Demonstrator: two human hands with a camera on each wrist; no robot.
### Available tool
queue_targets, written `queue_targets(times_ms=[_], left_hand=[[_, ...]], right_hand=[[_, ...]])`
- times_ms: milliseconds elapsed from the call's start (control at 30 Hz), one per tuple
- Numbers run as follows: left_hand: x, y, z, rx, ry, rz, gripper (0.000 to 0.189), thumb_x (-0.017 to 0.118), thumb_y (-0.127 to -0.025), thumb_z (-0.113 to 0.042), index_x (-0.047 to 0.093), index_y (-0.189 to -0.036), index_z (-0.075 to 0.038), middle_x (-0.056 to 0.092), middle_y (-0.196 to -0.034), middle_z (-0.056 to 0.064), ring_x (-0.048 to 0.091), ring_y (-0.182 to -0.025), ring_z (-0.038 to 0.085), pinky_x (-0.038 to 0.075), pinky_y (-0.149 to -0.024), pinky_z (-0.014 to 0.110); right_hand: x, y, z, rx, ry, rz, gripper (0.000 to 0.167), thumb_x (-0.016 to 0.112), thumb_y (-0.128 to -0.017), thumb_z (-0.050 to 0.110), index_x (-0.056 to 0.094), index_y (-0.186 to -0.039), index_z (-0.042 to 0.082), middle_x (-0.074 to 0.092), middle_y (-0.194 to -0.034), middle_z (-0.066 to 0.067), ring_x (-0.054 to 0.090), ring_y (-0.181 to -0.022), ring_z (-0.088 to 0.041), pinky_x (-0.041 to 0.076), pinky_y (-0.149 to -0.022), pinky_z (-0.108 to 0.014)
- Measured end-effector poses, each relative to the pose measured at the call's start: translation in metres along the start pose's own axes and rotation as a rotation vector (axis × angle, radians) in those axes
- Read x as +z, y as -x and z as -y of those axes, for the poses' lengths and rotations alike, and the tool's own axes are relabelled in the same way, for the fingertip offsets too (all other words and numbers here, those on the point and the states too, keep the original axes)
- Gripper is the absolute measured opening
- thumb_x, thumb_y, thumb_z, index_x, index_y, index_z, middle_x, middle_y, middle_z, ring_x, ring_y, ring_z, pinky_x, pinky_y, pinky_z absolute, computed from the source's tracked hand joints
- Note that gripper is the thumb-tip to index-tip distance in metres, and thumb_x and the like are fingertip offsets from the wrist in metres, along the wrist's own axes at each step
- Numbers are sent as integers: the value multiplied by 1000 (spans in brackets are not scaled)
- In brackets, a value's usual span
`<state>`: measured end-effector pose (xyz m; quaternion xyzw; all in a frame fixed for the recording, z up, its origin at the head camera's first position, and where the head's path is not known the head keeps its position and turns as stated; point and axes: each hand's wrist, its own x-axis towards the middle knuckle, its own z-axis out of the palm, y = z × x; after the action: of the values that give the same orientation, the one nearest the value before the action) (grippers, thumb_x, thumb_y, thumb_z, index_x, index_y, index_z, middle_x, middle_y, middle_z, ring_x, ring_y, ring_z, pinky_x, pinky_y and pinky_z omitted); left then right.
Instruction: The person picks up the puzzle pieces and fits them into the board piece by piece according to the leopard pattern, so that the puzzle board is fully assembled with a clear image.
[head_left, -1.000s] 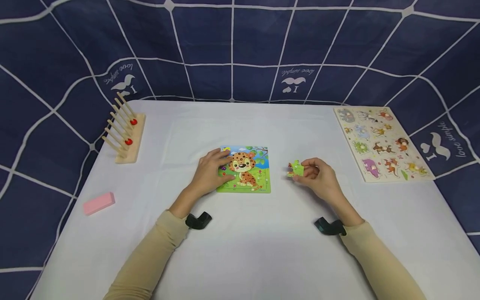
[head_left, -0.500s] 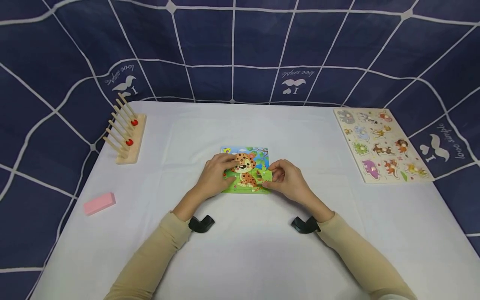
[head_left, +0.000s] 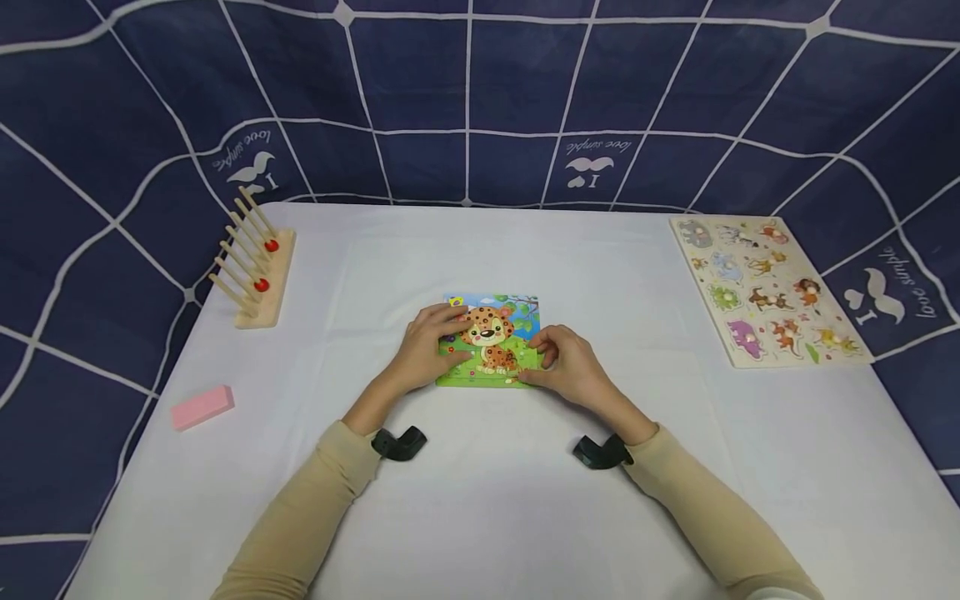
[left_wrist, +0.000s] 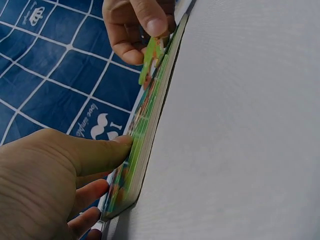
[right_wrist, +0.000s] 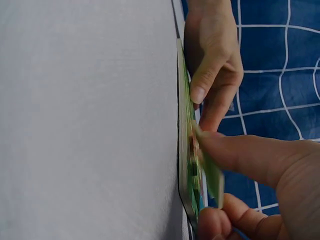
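A square jigsaw puzzle [head_left: 480,382] with a spotted leopard cub on green grass and blue sky lies flat on the white table. My left hand [head_left: 422,350] rests on its left side, fingers extended over the picture and thumb [left_wrist: 107,152] on the near part. At the puzzle's right side, my right hand [head_left: 576,362] pinches a green puzzle piece [right_wrist: 214,177] between thumb and fingers. In both wrist views the piece [left_wrist: 150,60] stands tilted, close over the board. Fingers hide part of the puzzle's right edge in the head view.
A wooden peg stand [head_left: 266,292] with upright sticks and two red beads is at the back left. Nearer on that side lies a pink block [head_left: 202,407]. A wooden animal knob puzzle [head_left: 772,292] sits at the back right. A dark blue checked cloth [head_left: 517,75] hangs behind the table.
My right hand has carried the green puzzle piece leftward from beside the puzzle to over its right side, then shifted slightly lower and left. My left hand has stayed on the puzzle.
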<state>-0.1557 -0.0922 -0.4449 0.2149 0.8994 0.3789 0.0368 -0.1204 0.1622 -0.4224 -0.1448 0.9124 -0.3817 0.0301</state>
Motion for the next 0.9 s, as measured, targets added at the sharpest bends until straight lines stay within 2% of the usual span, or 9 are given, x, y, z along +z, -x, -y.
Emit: queue_targets(times_ms=[367, 900], left_hand=[[-1, 0, 2, -21, -1, 1, 52, 77, -84, -21, 62, -131, -8, 45, -152, 5, 27, -145, 28, 25, -112, 53], [0, 0, 1, -13, 7, -4, 51, 77, -83, -19, 63, -130, -7, 46, -151, 6, 27, -145, 29, 24, -113, 55]], right_hand=[[4, -2, 0, 13, 49, 37, 42, 88, -70, 18, 65, -102, 3, 57, -90, -7, 48, -72, -14, 40, -65, -26], [5, -2, -2, 15, 67, 36, 40, 87, -72, 21, 66, -102, 5, 55, -89, -5, 46, -71, -13, 37, -65, -25]])
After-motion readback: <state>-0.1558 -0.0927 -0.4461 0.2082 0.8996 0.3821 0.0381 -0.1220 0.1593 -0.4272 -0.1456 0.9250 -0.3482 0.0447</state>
